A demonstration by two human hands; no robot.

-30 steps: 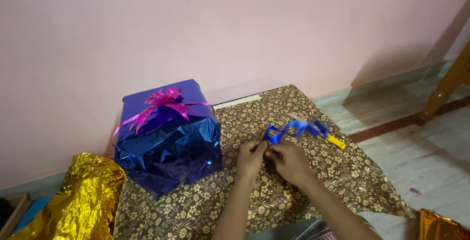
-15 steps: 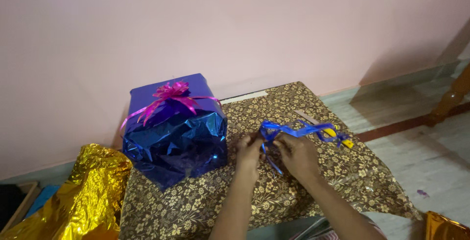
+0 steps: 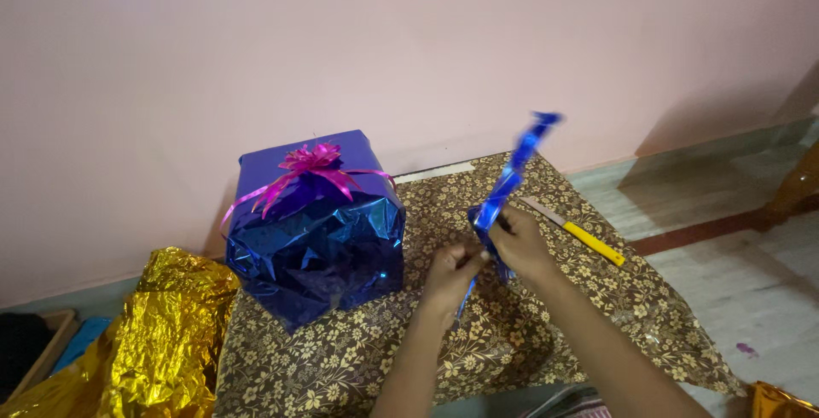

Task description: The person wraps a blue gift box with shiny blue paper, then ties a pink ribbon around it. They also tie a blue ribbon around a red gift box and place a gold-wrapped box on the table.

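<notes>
My left hand [image 3: 450, 275] and my right hand [image 3: 522, 246] both pinch a shiny blue ribbon [image 3: 512, 171] over the brown floral cloth [image 3: 512, 341]. The ribbon's long end stands up and to the right from my right hand, blurred at the tip. A short end hangs down below my left hand. Left of my hands sits a box wrapped in shiny blue foil [image 3: 320, 230] with a pink ribbon bow [image 3: 309, 165] on top.
A yellow-handled utility knife [image 3: 578, 232] lies on the cloth just right of my hands. Crumpled gold foil [image 3: 162, 333] lies at the lower left, and a bit more gold foil [image 3: 781, 401] at the lower right. A pink wall runs behind; tiled floor lies to the right.
The ribbon's long end has swung up from lying across toward the knife to pointing upward. My hands have shifted slightly right and closer together. The view has moved a little.
</notes>
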